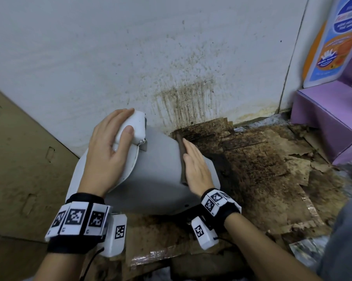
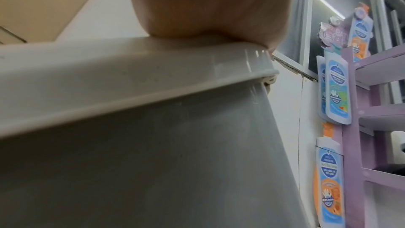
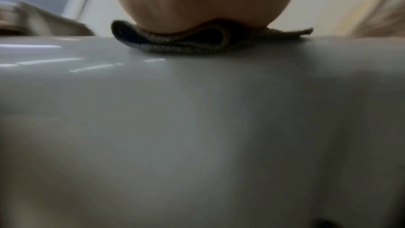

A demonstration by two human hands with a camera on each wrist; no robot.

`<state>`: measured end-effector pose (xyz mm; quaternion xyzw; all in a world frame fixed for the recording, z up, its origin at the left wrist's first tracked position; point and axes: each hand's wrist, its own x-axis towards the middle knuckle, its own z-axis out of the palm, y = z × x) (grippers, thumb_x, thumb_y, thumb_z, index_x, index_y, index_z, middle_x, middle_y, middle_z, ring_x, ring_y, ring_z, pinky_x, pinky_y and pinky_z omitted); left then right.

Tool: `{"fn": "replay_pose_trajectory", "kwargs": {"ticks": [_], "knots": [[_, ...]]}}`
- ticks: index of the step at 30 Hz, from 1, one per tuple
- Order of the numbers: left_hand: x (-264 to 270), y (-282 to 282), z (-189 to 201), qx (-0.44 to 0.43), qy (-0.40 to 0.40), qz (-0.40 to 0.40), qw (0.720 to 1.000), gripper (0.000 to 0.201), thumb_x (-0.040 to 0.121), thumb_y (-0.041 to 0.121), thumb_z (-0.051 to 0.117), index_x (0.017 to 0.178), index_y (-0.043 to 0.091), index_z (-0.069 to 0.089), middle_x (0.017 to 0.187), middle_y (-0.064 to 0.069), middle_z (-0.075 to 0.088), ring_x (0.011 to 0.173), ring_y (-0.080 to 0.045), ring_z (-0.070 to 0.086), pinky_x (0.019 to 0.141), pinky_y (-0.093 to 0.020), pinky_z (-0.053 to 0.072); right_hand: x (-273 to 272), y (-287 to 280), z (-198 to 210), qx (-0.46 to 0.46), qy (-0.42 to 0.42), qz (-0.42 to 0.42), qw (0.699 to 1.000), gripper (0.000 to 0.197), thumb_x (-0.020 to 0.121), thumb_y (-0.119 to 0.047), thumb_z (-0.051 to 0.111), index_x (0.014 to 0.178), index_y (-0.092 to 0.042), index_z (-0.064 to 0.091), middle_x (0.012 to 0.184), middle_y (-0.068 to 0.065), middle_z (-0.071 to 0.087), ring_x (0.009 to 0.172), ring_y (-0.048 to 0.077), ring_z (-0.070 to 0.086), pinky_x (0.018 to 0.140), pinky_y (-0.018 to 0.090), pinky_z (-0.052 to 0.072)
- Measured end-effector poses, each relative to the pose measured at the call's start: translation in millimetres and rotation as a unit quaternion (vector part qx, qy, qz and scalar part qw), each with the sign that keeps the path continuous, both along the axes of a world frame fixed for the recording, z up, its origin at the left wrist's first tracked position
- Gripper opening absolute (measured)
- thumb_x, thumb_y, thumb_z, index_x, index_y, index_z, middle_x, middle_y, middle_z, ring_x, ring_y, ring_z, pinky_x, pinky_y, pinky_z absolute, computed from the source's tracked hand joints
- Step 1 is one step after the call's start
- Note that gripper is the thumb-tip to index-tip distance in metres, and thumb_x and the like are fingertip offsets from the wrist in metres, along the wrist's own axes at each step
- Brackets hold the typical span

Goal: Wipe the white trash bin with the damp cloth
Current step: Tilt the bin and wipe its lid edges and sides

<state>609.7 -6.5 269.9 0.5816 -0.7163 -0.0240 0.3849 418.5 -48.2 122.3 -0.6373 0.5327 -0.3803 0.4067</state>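
Note:
The white trash bin (image 1: 158, 171) lies tilted, its lid (image 1: 139, 126) toward the wall. My left hand (image 1: 110, 145) grips the lid's raised end, thumb on its face and fingers over the far side. In the left wrist view the palm (image 2: 208, 3) sits on the lid rim (image 2: 131, 82). A folded brown damp cloth (image 1: 182, 171) lies on the bin's upturned side. My right hand (image 1: 195, 169) presses flat on it with straight fingers. From the right wrist, the cloth (image 3: 186, 44) is squeezed between the heel of the hand (image 3: 203, 1) and the bin wall (image 3: 197, 127).
The white wall (image 1: 183, 98) behind the bin is streaked with brown stains. Dirty, torn cardboard (image 1: 262, 159) covers the floor to the right. A purple display stand (image 1: 325, 122) stands at the far right, and a beige cabinet (image 1: 19, 159) at the left.

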Motion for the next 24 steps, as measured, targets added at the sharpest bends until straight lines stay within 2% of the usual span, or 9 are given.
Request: {"fn": "replay_pose_trajectory", "kwargs": {"ticks": [4,8,11,13,15,17,20,22,24], "knots": [[-3.5,-0.1,0.2,0.003,-0.001,-0.005,1.000,0.042,0.106,0.039,0.039,0.144,0.028,0.054,0.148,0.012,0.050,0.139,-0.005,0.039,0.115,-0.027,0.029,-34.2,-7.4,-30.4,0.098,0.023,-0.040,0.994,0.050,0.109,-0.021,0.022,0.159,-0.024,0.023,0.167,-0.005,0.021,0.154,0.008,0.013,0.126,0.031,0.009],[-10.5,-3.5,-1.1,-0.009,-0.018,-0.005,1.000,0.041,0.106,0.038,0.039,0.143,0.027,0.054,0.147,0.011,0.050,0.138,-0.005,0.039,0.115,-0.024,0.028,-39.8,-9.1,-41.5,0.135,-0.009,-0.064,0.989,0.050,0.109,-0.022,0.022,0.159,-0.025,0.024,0.168,-0.004,0.019,0.155,0.012,0.011,0.126,0.035,0.008],[-14.3,-6.1,-1.6,-0.007,-0.026,-0.003,1.000,0.042,0.106,0.039,0.038,0.144,0.027,0.053,0.148,0.010,0.050,0.139,-0.007,0.039,0.116,-0.028,0.029,-33.1,-10.9,-38.3,0.138,-0.016,-0.093,0.986,0.053,0.106,-0.029,0.021,0.159,-0.025,0.028,0.166,-0.003,0.024,0.154,0.017,0.015,0.126,0.040,0.011],[-14.9,-6.6,-1.4,-0.008,-0.025,-0.005,1.000,0.041,0.106,0.038,0.039,0.143,0.028,0.053,0.147,0.010,0.050,0.139,-0.007,0.039,0.116,-0.030,0.030,-26.6,-9.8,-25.7,0.122,-0.025,-0.103,0.987,0.061,0.098,-0.037,0.019,0.155,-0.024,0.034,0.159,-0.001,0.036,0.149,0.020,0.025,0.123,0.041,0.019],[-16.1,-6.6,-1.3,-0.013,-0.024,-0.005,1.000,0.042,0.106,0.039,0.039,0.143,0.028,0.053,0.147,0.010,0.050,0.138,-0.007,0.040,0.115,-0.029,0.030,-14.5,-6.3,-7.2,0.079,-0.031,-0.092,0.992,0.061,0.097,-0.037,0.018,0.153,-0.023,0.037,0.153,0.000,0.041,0.144,0.018,0.032,0.120,0.035,0.023],[-18.8,-6.9,-1.6,-0.016,-0.028,-0.007,0.999,0.042,0.105,0.039,0.039,0.142,0.028,0.054,0.146,0.010,0.051,0.137,-0.008,0.041,0.115,-0.028,0.030,2.3,-1.9,16.3,0.038,-0.048,-0.064,0.996,0.059,0.100,-0.036,0.018,0.156,-0.027,0.032,0.160,-0.005,0.034,0.148,0.013,0.025,0.123,0.034,0.019],[-21.5,-7.6,-2.2,-0.017,-0.034,-0.013,0.999,0.042,0.105,0.039,0.040,0.142,0.027,0.054,0.145,0.009,0.052,0.137,-0.011,0.042,0.114,-0.029,0.031,28.6,7.4,54.0,-0.011,-0.054,-0.009,0.998,0.056,0.105,-0.031,0.017,0.161,-0.028,0.019,0.168,-0.010,0.015,0.154,0.005,0.007,0.127,0.035,0.010],[-20.1,-7.7,-2.5,-0.017,-0.033,-0.012,0.999,0.042,0.105,0.039,0.039,0.143,0.027,0.054,0.145,0.008,0.052,0.137,-0.010,0.042,0.114,-0.029,0.031,40.6,12.3,68.1,-0.057,-0.044,0.016,0.997,0.055,0.106,-0.025,0.018,0.161,-0.026,0.015,0.169,-0.010,0.011,0.154,0.002,0.003,0.127,0.034,0.008],[-17.5,-7.3,-2.7,-0.019,-0.032,-0.012,0.999,0.042,0.106,0.039,0.039,0.143,0.026,0.054,0.146,0.008,0.052,0.137,-0.009,0.042,0.114,-0.027,0.031,45.4,15.2,65.0,-0.098,-0.038,0.021,0.994,0.057,0.104,-0.032,0.015,0.162,-0.027,0.015,0.169,-0.011,0.012,0.154,0.000,0.003,0.127,0.034,0.008]]}}
